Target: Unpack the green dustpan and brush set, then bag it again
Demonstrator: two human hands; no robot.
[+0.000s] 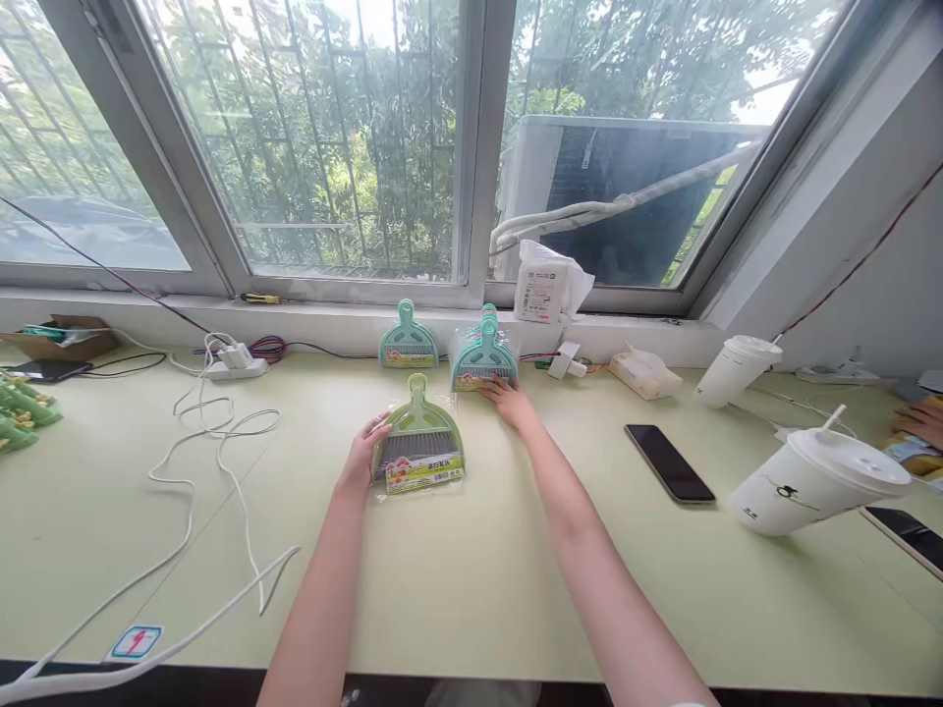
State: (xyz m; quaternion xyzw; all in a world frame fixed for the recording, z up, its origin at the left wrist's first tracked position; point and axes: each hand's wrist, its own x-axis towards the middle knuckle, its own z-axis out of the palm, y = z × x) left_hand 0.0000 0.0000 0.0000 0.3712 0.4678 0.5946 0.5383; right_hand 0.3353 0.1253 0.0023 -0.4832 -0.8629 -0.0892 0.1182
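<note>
My left hand (361,454) grips the left edge of a green dustpan-and-brush set (419,432), thumb in front. The set stands upright, handle up, in clear wrapping with a printed yellow label along its lower front. Farther forward, my right hand (506,401) touches the lower front of a stack of teal dustpan-and-brush sets (484,355), its fingers stretched out across the label's lower edge. Another teal dustpan-and-brush set (408,339) leans upright against the sill wall, left of the stack and apart from it.
White cables (243,432) sprawl over the left of the table near a power strip (237,363). To the right lie a phone (669,463), a tissue pack (644,373) and two white cups (817,481). Another person's hand (920,422) shows at the right edge.
</note>
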